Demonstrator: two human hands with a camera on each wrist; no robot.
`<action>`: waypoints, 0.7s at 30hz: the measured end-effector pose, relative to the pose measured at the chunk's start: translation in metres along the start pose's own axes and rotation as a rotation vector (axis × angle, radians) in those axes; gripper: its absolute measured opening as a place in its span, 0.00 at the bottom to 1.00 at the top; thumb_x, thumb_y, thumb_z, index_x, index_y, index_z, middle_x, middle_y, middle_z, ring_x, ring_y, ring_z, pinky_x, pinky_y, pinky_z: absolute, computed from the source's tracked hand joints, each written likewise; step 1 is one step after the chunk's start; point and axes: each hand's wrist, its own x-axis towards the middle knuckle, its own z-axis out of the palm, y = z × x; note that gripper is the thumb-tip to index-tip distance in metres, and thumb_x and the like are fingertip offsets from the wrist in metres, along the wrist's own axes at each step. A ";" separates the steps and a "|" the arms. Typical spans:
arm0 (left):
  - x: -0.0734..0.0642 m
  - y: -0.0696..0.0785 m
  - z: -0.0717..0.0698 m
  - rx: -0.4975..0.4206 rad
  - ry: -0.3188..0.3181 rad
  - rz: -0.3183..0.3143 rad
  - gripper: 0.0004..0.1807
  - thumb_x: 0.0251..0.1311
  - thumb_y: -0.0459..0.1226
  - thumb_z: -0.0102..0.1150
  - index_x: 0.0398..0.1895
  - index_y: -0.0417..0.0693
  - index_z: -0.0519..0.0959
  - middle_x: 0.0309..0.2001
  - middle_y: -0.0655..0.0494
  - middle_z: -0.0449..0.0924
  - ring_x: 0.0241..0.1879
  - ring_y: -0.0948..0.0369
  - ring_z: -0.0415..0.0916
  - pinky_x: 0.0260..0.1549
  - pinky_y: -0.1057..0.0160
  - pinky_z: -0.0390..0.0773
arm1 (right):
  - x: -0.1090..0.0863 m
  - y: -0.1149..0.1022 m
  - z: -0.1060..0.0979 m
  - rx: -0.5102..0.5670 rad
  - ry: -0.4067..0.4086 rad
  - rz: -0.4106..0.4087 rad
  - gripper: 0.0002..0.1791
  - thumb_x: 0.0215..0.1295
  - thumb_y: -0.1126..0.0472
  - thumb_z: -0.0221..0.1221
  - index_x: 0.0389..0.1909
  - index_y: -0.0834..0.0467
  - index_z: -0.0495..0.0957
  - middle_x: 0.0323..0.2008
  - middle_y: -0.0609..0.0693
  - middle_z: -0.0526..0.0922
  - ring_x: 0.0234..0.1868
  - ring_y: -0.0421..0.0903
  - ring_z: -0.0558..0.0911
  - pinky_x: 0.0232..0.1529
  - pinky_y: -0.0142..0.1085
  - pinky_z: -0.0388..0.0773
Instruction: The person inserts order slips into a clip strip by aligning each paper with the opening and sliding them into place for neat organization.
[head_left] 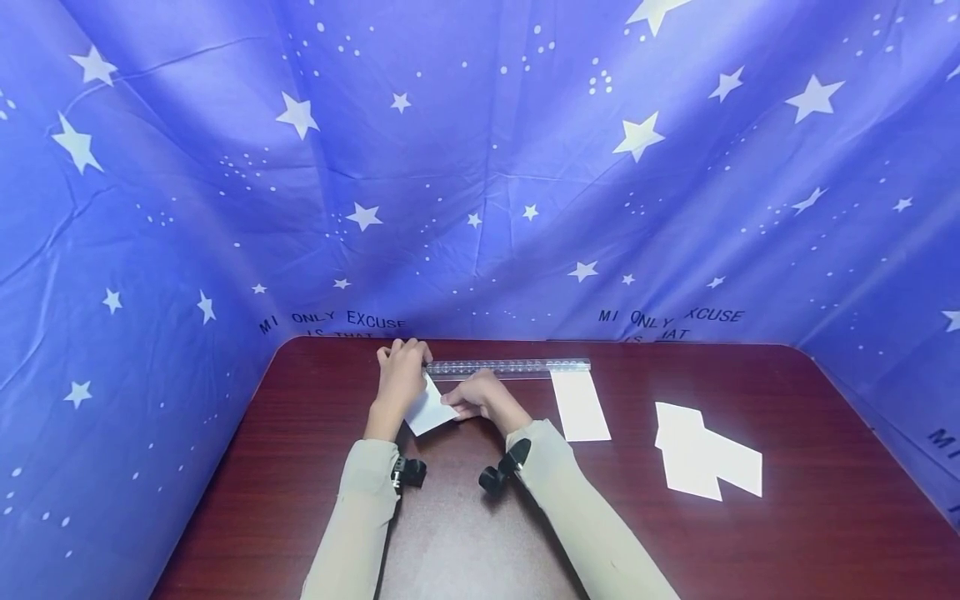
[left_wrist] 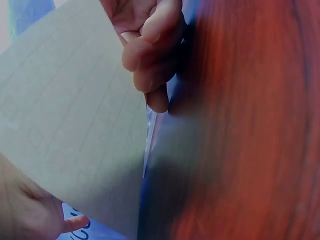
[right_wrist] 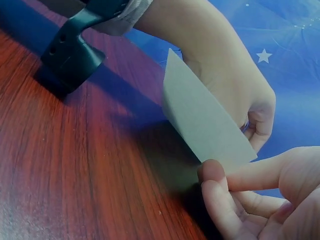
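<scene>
A white sheet of paper (head_left: 429,412) is tilted up between the two hands, and in the left wrist view its broad face shows faint lines. My right hand (head_left: 480,396) pinches its right corner between thumb and fingers. At the paper's far left edge my left hand (head_left: 402,375) has bent fingers, right where the clear ruler (head_left: 510,367) ends; I cannot tell what they hold. In the right wrist view the left hand (right_wrist: 250,100) lies behind the paper (right_wrist: 205,115).
A white paper rectangle (head_left: 583,408) lies with its top under the ruler's right end. Further right, several white paper pieces (head_left: 697,458) overlap on the dark red wooden table (head_left: 637,542). A blue starry curtain (head_left: 480,167) encloses the table's far and side edges.
</scene>
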 end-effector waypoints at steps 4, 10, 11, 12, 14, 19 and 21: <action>0.000 0.000 0.001 -0.002 0.003 0.001 0.13 0.49 0.20 0.64 0.37 0.42 0.81 0.41 0.48 0.83 0.49 0.46 0.73 0.57 0.40 0.62 | 0.002 0.000 0.000 0.031 0.012 0.023 0.13 0.59 0.75 0.66 0.20 0.61 0.76 0.15 0.48 0.77 0.16 0.37 0.77 0.22 0.28 0.82; 0.000 -0.001 0.001 -0.002 -0.003 -0.002 0.14 0.48 0.21 0.64 0.37 0.42 0.81 0.41 0.48 0.83 0.49 0.46 0.73 0.58 0.40 0.62 | 0.004 0.000 0.002 0.042 0.019 0.031 0.11 0.61 0.74 0.64 0.21 0.61 0.78 0.14 0.48 0.79 0.16 0.37 0.79 0.21 0.28 0.81; 0.000 -0.001 0.001 -0.003 -0.008 -0.006 0.14 0.48 0.21 0.64 0.37 0.43 0.82 0.41 0.48 0.83 0.50 0.46 0.73 0.59 0.40 0.62 | 0.004 0.000 0.002 0.047 0.024 0.029 0.10 0.61 0.74 0.63 0.21 0.62 0.78 0.14 0.48 0.78 0.16 0.37 0.79 0.21 0.28 0.81; 0.000 -0.001 0.001 -0.003 -0.014 -0.011 0.14 0.48 0.21 0.65 0.37 0.43 0.81 0.41 0.48 0.83 0.50 0.46 0.73 0.59 0.40 0.61 | 0.004 0.000 0.003 0.054 0.029 0.024 0.09 0.61 0.74 0.63 0.23 0.64 0.79 0.14 0.48 0.78 0.16 0.37 0.78 0.20 0.28 0.81; 0.000 -0.002 0.001 -0.001 -0.017 -0.014 0.14 0.48 0.21 0.65 0.37 0.43 0.82 0.42 0.48 0.83 0.50 0.46 0.73 0.59 0.40 0.61 | 0.003 0.001 0.003 0.072 0.039 0.013 0.04 0.61 0.75 0.62 0.28 0.68 0.81 0.14 0.48 0.77 0.15 0.37 0.77 0.20 0.28 0.81; 0.001 -0.002 0.001 -0.002 -0.019 -0.016 0.14 0.48 0.21 0.65 0.37 0.43 0.82 0.41 0.48 0.83 0.50 0.46 0.73 0.59 0.40 0.61 | 0.000 0.004 0.005 0.115 0.088 -0.032 0.05 0.59 0.76 0.63 0.35 0.75 0.82 0.14 0.49 0.77 0.14 0.37 0.76 0.19 0.29 0.81; 0.001 -0.001 0.002 -0.007 -0.023 -0.017 0.14 0.48 0.21 0.65 0.37 0.43 0.82 0.42 0.48 0.83 0.50 0.46 0.73 0.60 0.40 0.61 | -0.001 0.006 0.005 0.110 0.109 -0.049 0.05 0.59 0.76 0.64 0.35 0.75 0.82 0.14 0.49 0.77 0.14 0.37 0.77 0.19 0.30 0.81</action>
